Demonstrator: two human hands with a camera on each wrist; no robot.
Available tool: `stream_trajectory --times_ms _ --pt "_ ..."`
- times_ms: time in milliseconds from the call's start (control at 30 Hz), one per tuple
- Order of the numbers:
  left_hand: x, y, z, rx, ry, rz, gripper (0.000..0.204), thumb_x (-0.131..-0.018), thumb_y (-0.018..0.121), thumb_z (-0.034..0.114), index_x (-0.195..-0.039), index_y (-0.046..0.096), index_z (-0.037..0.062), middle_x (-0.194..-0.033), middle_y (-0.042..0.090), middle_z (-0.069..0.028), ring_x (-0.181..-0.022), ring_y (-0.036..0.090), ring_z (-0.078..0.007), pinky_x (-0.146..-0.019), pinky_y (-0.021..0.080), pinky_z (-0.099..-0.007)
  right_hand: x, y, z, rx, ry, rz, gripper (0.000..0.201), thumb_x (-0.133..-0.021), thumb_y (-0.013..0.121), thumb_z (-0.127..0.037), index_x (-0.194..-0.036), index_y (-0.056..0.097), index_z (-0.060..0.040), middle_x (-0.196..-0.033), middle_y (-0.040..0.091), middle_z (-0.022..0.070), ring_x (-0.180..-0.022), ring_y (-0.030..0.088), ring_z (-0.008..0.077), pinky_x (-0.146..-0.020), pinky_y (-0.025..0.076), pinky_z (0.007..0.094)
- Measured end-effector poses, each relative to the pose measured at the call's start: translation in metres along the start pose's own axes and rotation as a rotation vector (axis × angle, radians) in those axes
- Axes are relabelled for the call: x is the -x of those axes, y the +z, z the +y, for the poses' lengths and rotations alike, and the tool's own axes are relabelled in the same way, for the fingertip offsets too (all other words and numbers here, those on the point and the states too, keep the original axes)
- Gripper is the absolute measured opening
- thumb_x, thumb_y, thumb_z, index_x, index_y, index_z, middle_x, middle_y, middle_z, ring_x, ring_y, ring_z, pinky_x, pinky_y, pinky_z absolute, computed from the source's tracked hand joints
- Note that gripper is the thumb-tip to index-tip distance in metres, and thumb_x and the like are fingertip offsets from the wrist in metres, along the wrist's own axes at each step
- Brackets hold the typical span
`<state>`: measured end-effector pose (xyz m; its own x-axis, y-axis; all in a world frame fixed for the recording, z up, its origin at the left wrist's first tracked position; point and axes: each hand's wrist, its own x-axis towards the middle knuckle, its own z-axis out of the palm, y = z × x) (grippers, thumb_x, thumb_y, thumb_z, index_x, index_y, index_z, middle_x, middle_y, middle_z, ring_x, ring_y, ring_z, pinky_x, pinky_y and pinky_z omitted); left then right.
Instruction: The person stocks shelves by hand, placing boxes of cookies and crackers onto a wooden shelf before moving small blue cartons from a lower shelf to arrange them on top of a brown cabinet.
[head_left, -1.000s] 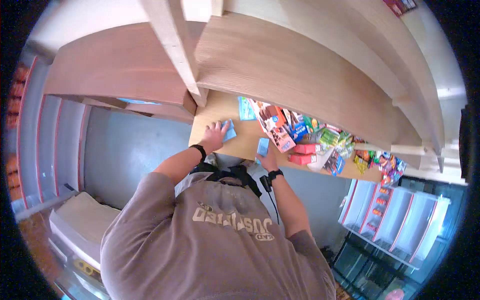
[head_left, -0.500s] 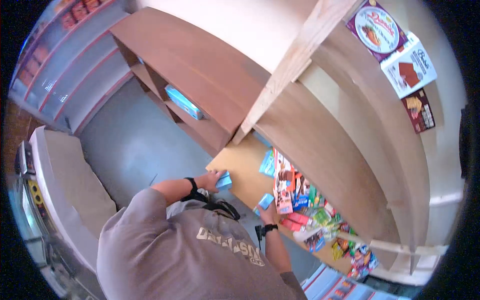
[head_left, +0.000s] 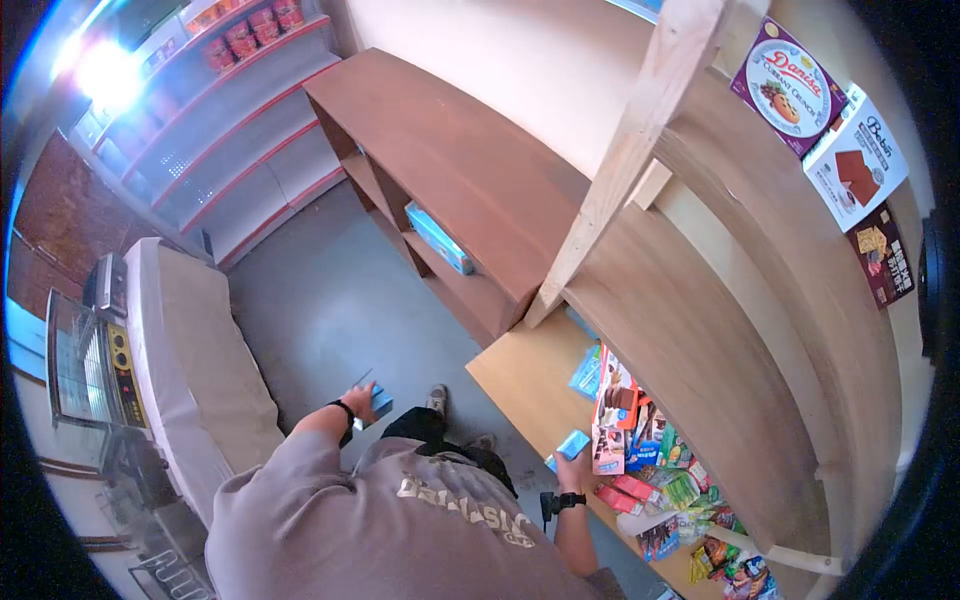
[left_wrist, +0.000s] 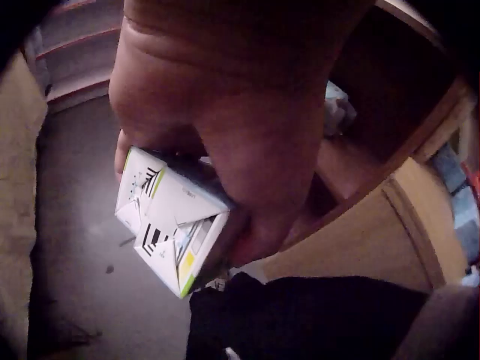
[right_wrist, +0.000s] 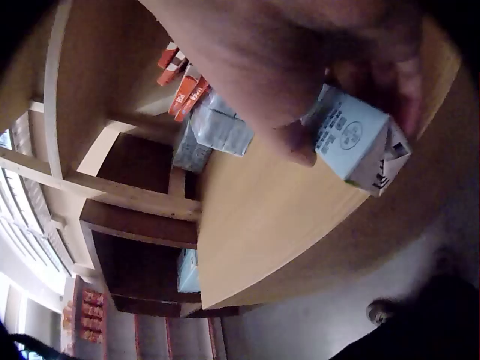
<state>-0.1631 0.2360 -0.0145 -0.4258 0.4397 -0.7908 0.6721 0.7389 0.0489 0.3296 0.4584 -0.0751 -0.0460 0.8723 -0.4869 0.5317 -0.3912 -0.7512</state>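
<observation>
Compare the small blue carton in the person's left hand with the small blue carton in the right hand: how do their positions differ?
The left hand's carton is held out over the grey floor, away from the shelves; the right hand's carton sits over the light wooden shelf edge, near the snack packets. Both are small blue cartons, each gripped by one hand.

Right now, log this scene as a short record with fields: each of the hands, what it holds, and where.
left hand: grips a small blue and white carton, out over the grey floor
right hand: grips a second small blue carton at the edge of the light wooden shelf
on shelf: mixed colourful snack packets
dark wooden shelf unit: one long blue box
</observation>
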Motion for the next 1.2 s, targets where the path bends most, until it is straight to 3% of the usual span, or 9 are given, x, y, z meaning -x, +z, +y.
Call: stream_trajectory --times_ms 100,167,200,400,600,767,900,1133,1200 --pt "-0.008 0.021 -0.053 -0.008 -0.084 -0.018 0.113 -0.060 0.077 0.044 -0.148 0.013 0.0176 -0.133 0.044 -0.0201 -0.122 0.046 -0.0364 -0.098 0.043 -0.0448 -0.001 0.010 -0.009 -0.092 -0.003 -0.001 0.043 -0.072 0.068 -0.008 -0.112 0.054 0.0001 -0.099 0.063 0.0095 -0.089 0.062 0.0198 -0.079 0.050 0.0339" --pt "-0.005 0.020 -0.071 0.031 -0.098 -0.027 0.113 -0.059 0.077 0.045 -0.148 0.012 0.0178 -0.133 0.044 -0.0203 -0.122 0.046 -0.0365 -0.098 0.043 -0.0450 -0.020 0.020 0.021 0.107 -0.031 -0.110 0.036 -0.070 0.070 -0.014 -0.100 0.058 0.0014 -0.093 0.065 0.0120 -0.086 0.064 0.0229 -0.074 0.051 0.0367" --pt "-0.006 0.021 -0.079 0.066 -0.112 -0.038 0.114 -0.059 0.077 0.046 -0.148 0.012 0.0179 -0.133 0.044 -0.0206 -0.122 0.046 -0.0366 -0.098 0.043 -0.0452 0.010 0.021 -0.033 -0.066 0.011 -0.207 0.031 -0.072 0.068 -0.013 -0.099 0.060 0.0001 -0.092 0.066 0.0096 -0.086 0.063 0.0200 -0.076 0.050 0.0353" --pt "-0.029 0.000 -0.126 0.200 -0.049 0.103 0.116 -0.060 0.077 0.046 -0.149 0.007 0.0178 -0.130 0.045 -0.0227 -0.120 0.047 -0.0392 -0.098 0.043 -0.0461 0.015 0.106 -0.109 0.013 -0.039 -0.562 0.036 -0.075 0.066 -0.011 -0.108 0.058 0.0009 -0.100 0.065 0.0094 -0.091 0.062 0.0180 -0.083 0.048 0.0328" --pt "-0.065 -0.030 -0.211 0.438 0.078 0.270 0.115 -0.059 0.077 0.039 -0.148 0.010 0.0130 -0.126 0.045 -0.0269 -0.117 0.047 -0.0438 -0.099 0.041 -0.0471 0.031 0.237 -0.277 0.017 -0.323 -0.814 0.034 -0.082 0.062 -0.006 -0.114 0.054 0.0033 -0.108 0.062 0.0084 -0.099 0.058 0.0189 -0.090 0.046 0.0335" --pt "-0.090 -0.060 -0.259 0.787 0.169 0.449 0.114 -0.057 0.079 0.030 -0.146 0.011 0.0049 -0.131 0.043 -0.0281 -0.122 0.044 -0.0425 -0.103 0.037 -0.0447 0.053 0.308 -0.441 -0.070 -0.493 -0.782 0.042 -0.082 0.065 -0.003 -0.120 0.049 0.0022 -0.113 0.059 0.0096 -0.103 0.057 0.0166 -0.091 0.046 0.0328" --pt "-0.112 -0.108 -0.266 1.156 0.257 0.545 0.111 -0.059 0.079 0.022 -0.146 0.012 0.0028 -0.134 0.040 -0.0242 -0.124 0.044 -0.0335 -0.104 0.036 -0.0397 0.061 0.336 -0.537 -0.228 -0.546 -0.739 0.046 -0.084 0.062 -0.004 -0.126 0.045 0.0014 -0.116 0.056 0.0071 -0.107 0.054 0.0164 -0.096 0.042 0.0327" --pt "-0.082 -0.267 -0.215 1.366 0.503 0.476 0.102 -0.068 0.069 0.007 -0.147 0.005 0.0065 -0.134 0.039 -0.0178 -0.122 0.044 -0.0279 -0.101 0.038 -0.0393 0.020 0.369 -0.646 -0.543 -0.367 -0.741 0.036 -0.090 0.057 -0.015 -0.120 0.046 0.0017 -0.110 0.058 0.0097 -0.098 0.059 0.0191 -0.085 0.049 0.0330" --pt "-0.089 -0.301 -0.204 1.308 0.688 0.503 0.102 -0.069 0.069 0.005 -0.148 0.004 0.0099 -0.133 0.041 -0.0170 -0.120 0.045 -0.0270 -0.101 0.038 -0.0408 0.004 0.376 -0.667 -0.559 -0.338 -0.743 0.036 -0.089 0.059 -0.013 -0.119 0.047 0.0023 -0.108 0.058 0.0106 -0.099 0.059 0.0189 -0.085 0.049 0.0333"
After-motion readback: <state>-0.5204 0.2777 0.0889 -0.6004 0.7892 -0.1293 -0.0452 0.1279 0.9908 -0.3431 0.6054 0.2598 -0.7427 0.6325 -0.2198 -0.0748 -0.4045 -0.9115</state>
